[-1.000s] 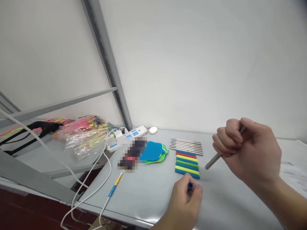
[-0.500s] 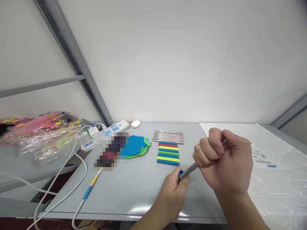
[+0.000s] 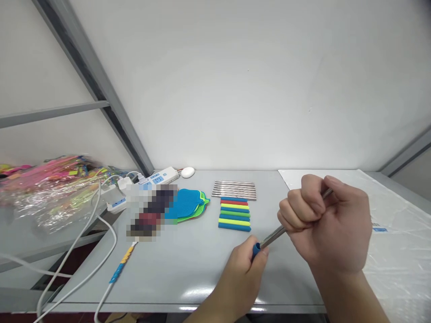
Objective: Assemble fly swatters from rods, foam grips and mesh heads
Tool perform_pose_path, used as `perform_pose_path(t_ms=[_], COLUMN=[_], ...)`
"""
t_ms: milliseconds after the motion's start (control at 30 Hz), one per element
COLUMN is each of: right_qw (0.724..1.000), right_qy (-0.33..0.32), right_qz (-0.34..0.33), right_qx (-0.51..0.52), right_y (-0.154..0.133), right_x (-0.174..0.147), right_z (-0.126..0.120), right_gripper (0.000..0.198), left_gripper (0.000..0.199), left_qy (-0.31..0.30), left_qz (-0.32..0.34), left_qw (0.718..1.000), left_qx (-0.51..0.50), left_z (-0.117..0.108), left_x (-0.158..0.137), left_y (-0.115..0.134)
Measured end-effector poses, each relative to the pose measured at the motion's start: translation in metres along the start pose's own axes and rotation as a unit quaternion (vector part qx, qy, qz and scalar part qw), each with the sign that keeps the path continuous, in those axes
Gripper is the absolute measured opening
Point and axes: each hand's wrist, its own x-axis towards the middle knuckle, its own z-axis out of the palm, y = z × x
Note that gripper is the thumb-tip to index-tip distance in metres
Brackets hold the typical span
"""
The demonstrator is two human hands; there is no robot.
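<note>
My left hand [image 3: 243,273] is closed around a blue tubular handle sleeve [image 3: 256,248], its open end showing above the thumb. My right hand [image 3: 326,224] makes a fist around a metal rod [image 3: 274,236], which slants down to the left. The rod's lower tip meets the mouth of the blue sleeve; how far in it sits, I cannot tell. Beyond my left hand lies a row of blue, yellow, green and red sleeves [image 3: 235,215]. Several silvery metal rods [image 3: 234,189] lie side by side just behind them.
Blue and green perforated flyswatter heads [image 3: 185,204] are stacked left of the sleeves. Farther left are a white power strip [image 3: 164,176], a white cable [image 3: 112,237] and plastic bags of colourful items [image 3: 63,188]. White plastic-covered sheeting [image 3: 397,260] covers the right side.
My right hand has moved right and slightly down with the rod. The blue sleeve in my left hand shows more clearly, and the view has shifted slightly.
</note>
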Motion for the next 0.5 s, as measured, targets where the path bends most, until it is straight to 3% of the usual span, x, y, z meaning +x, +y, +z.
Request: perform_pose_path(t_ms=[500], right_qw=[0.998], right_qy=[-0.051], right_qz=[-0.004], right_qx=[-0.03], right_y=[0.0029], right_x=[-0.0047], right_z=[0.0104], right_gripper=[0.041], left_gripper=[0.03], left_qy=[-0.006], left_qz=[0.016], left_qw=[1.0], left_qx=[0.006], left_z=[-0.0006], left_x=[0.0009], left_y=[0.0015])
